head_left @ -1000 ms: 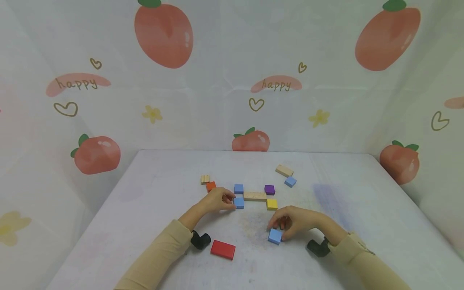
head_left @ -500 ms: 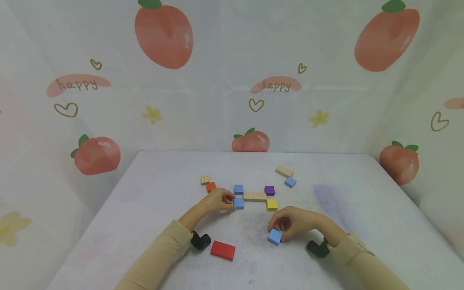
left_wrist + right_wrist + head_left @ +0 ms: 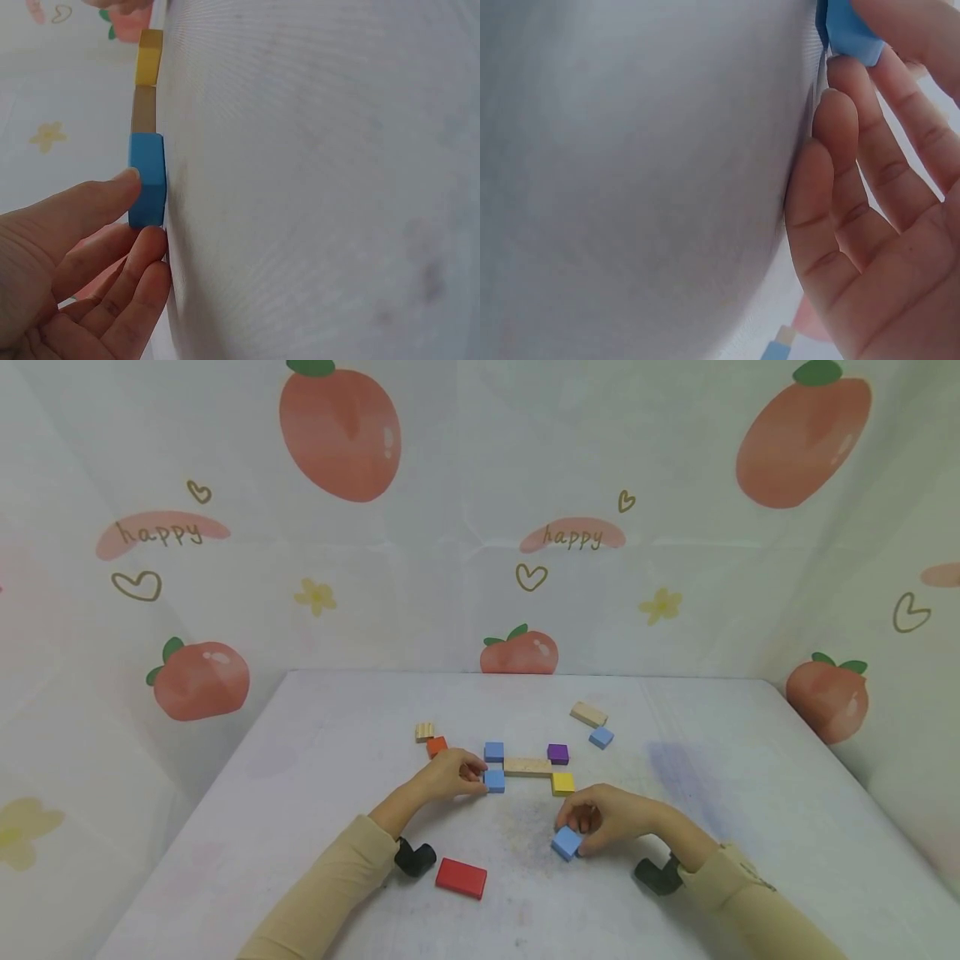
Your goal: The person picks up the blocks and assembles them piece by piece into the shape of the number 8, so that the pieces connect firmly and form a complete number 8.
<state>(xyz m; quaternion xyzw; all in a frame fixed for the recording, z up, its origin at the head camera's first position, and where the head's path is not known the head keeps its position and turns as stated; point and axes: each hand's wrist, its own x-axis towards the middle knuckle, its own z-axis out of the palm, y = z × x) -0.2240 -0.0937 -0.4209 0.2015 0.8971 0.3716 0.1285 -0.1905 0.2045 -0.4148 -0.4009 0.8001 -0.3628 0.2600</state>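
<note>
My left hand (image 3: 450, 774) holds the near-left blue block (image 3: 494, 781) of a flat arrangement, its thumb on the block (image 3: 147, 161) in the left wrist view. Beyond that block stand another blue block (image 3: 493, 751), a long plain wooden block (image 3: 527, 767), a purple block (image 3: 557, 753) and a yellow block (image 3: 562, 784). Nearer the front, my right hand (image 3: 617, 814) pinches a loose blue block (image 3: 566, 842) between thumb and fingers, low over the table. In the right wrist view this blue block (image 3: 853, 34) shows at the top edge, partly covered by the thumb.
A red rectangular block (image 3: 461, 877) lies in front of the left forearm. Behind the left hand are an orange block (image 3: 437, 747) and a striped wooden block (image 3: 424, 732). At the back right lie a wooden block (image 3: 588, 713) and a blue block (image 3: 601, 737).
In my right hand the blue block has turned and shifted slightly left and away from me. The left hand and the arrangement stay in place.
</note>
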